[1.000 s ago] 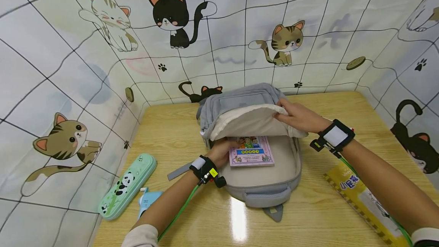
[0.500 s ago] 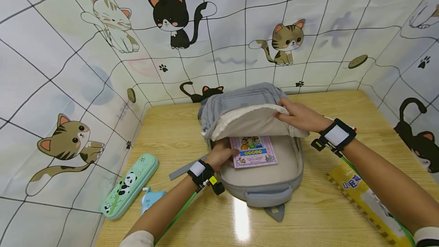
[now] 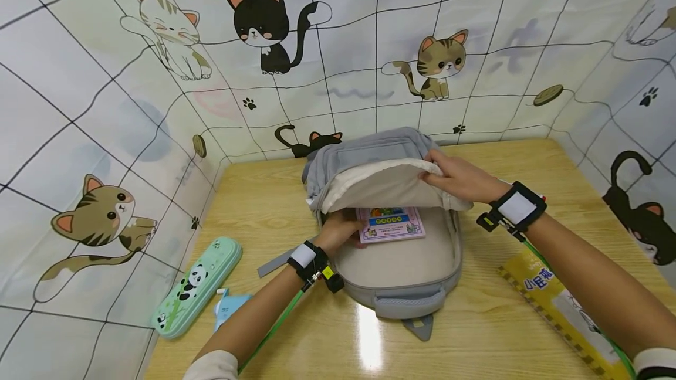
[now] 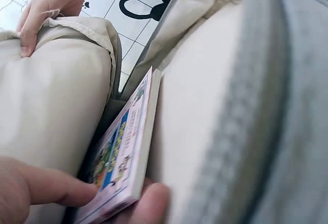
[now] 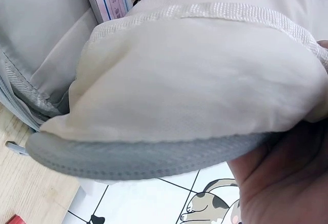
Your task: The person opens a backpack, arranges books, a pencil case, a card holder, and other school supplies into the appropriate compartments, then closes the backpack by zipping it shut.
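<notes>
A grey backpack with a cream lining lies unzipped on the wooden table. My right hand grips the edge of its raised front flap and holds it up; the same flap fills the right wrist view. My left hand reaches into the bag and pinches the left edge of a pink picture book. In the left wrist view the book sits between thumb and fingers, partly under the flap.
A mint panda pencil case and a small blue object lie at the table's left front. A yellow book lies at the right front under my right forearm. Cat-patterned walls close in the table on three sides.
My left hand has slid the pink book further back into the bag, so more of it lies under the raised flap. The right hand has stayed on the flap.
</notes>
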Tool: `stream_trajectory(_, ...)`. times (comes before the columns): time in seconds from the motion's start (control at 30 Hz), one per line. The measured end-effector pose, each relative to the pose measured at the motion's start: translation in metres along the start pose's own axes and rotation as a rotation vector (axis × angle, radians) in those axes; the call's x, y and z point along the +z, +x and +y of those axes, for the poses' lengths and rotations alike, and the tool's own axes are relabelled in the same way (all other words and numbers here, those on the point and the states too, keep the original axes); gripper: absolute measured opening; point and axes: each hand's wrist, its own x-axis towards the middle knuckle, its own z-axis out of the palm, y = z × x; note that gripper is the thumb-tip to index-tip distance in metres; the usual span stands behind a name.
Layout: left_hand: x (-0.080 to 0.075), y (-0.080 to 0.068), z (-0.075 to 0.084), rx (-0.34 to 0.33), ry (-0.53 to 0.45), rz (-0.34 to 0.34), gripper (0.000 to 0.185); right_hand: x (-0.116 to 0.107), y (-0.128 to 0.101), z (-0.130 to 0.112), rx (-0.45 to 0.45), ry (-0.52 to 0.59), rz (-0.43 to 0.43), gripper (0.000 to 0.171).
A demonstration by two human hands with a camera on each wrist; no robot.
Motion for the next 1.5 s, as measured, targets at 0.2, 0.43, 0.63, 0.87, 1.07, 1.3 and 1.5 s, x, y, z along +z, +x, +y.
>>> stream_trajectory(0.2,-0.0001,-0.0064,0.0047,-0.042,0.047,-0.018,0.058,-0.0014,-0.0009,-0.0003,-0.008,-0.001,0.006,0.02)
stream_trajectory(0.43,0.0057,-0.0046,-0.0008,0.024,0.085,0.066,0.025,0.0032,-0.0024,0.0029,-0.024,0.012,0.008,0.017)
stream_trajectory(0.63,0.0065,-0.0006,0.0025,0.069,0.043,0.12,0.028,0.0017,-0.0012,-0.0002,-0.026,0.013,0.005,0.017)
stream_trajectory(0.87,0.0054,-0.0005,0.0035,0.094,0.075,0.099,0.034,0.0036,-0.0006,-0.0003,-0.031,0.019,0.012,0.016)
stream_trajectory(1.07,0.0034,-0.0039,0.0037,0.082,0.163,0.093,0.026,0.0047,-0.0027,0.0008,-0.023,0.025,0.004,0.017)
stream_trajectory(1.3,0.0048,-0.0066,0.0059,0.095,0.208,0.053,0.026,0.0055,-0.0056,0.0006,-0.014,0.041,-0.002,0.017)
stream_trajectory(1.5,0.0074,-0.0021,0.003,0.134,0.16,0.073,0.028,0.0073,-0.0051,-0.0007,-0.016,0.041,0.001,0.017)
